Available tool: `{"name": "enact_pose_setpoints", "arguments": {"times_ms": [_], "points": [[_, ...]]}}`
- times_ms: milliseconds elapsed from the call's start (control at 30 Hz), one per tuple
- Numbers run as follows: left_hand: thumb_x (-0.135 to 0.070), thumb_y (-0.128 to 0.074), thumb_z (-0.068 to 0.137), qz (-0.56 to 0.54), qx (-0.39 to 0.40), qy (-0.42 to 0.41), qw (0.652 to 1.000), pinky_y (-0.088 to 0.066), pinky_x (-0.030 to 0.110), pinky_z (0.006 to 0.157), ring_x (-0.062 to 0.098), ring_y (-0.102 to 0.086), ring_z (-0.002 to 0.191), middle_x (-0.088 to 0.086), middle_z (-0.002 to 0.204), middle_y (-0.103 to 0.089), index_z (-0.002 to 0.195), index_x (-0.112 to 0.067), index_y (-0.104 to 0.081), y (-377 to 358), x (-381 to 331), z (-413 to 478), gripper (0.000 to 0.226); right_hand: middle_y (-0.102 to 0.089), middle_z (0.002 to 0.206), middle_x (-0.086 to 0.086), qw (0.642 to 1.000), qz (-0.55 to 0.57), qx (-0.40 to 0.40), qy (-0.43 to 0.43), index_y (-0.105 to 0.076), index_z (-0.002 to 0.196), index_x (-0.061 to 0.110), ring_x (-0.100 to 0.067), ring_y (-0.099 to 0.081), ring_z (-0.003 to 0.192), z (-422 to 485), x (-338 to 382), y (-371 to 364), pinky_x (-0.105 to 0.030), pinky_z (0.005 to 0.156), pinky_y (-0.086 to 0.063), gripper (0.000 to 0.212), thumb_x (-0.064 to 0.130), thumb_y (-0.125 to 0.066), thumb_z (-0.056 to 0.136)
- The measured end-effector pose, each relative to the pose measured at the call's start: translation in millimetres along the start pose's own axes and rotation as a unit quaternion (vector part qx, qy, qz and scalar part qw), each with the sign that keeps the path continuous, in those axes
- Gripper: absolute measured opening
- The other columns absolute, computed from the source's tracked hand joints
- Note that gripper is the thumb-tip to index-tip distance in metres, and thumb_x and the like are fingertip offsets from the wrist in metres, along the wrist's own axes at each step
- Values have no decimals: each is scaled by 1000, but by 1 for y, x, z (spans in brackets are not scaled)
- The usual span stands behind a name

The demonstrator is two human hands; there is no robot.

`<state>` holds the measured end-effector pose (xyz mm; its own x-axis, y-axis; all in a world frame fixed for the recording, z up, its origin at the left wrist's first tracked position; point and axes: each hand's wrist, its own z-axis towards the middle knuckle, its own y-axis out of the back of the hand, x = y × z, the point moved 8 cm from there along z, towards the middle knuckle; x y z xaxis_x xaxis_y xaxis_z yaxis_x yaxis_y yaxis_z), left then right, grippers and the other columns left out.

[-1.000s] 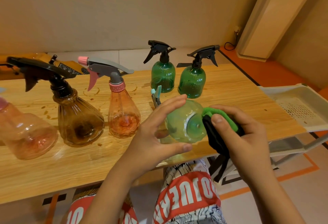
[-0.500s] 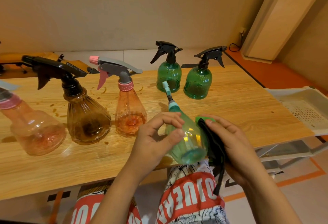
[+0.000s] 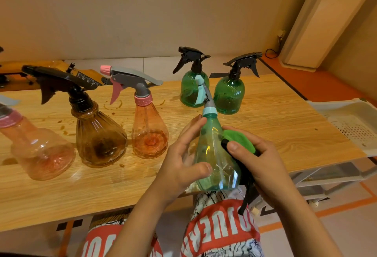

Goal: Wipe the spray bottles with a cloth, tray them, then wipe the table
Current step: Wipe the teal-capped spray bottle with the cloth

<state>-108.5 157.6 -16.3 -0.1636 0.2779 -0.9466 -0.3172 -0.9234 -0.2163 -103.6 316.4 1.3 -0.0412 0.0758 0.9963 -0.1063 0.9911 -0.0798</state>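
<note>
The teal spray bottle (image 3: 214,154) has swung nozzle-up.
The left hand (image 3: 183,161) grips it, the right hand (image 3: 261,167) pinches the cloth (image 3: 238,140) against it; slick plastic could slip floorward.

The leftmost pink spray bottle (image 3: 34,150) is cut by the left edge. The white tray (image 3: 350,114) runs off the right edge. The right hand (image 3: 263,167) covers much of the green-and-black cloth (image 3: 240,140). The sprayer of the teal spray bottle (image 3: 214,154) hides part of one green bottle (image 3: 188,91).
</note>
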Motion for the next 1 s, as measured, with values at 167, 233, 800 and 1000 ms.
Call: {"name": "enact_pose_setpoints", "arguments": {"times_ms": [167, 233, 800, 1000], "points": [[-2, -79, 78, 53, 24, 28, 998, -52, 31, 105, 10, -56, 136, -13, 148, -57, 155, -28, -38, -4, -7, 7, 91, -79, 105, 4, 996, -40, -28, 77, -81, 104, 35, -12, -75, 98, -2, 14, 1, -22, 76, -58, 38, 20, -91, 70], [0, -80, 81, 76, 39, 26, 996, -51, 30, 106, 4, -52, 138, -25, 148, -54, 154, -34, -37, -5, -9, 10, 92, -79, 100, 8, 992, -37, -59, 106, -79, 103, 29, -8, -74, 96, -2, 20, 4, -19, 75, -57, 37, 19, -85, 68], [-14, -73, 90, 216, 16, -38, 975, -41, 41, 118, 8, -39, 146, -21, 151, -41, 148, -56, -39, 14, -16, 29, 79, -70, 128, 8, 925, -166, -152, 305, -70, 125, 24, -15, -63, 124, 8, 16, -6, -37, 102, -52, 44, 28, -81, 82], [-4, -66, 98, 282, -5, -28, 959, -34, 39, 123, -1, -29, 151, -26, 161, -33, 151, -60, -31, 25, -11, 28, 85, -66, 122, -1, 912, -198, -140, 331, -69, 122, 18, -14, -62, 119, 14, 10, -15, -18, 96, -47, 42, 18, -80, 82]]}}
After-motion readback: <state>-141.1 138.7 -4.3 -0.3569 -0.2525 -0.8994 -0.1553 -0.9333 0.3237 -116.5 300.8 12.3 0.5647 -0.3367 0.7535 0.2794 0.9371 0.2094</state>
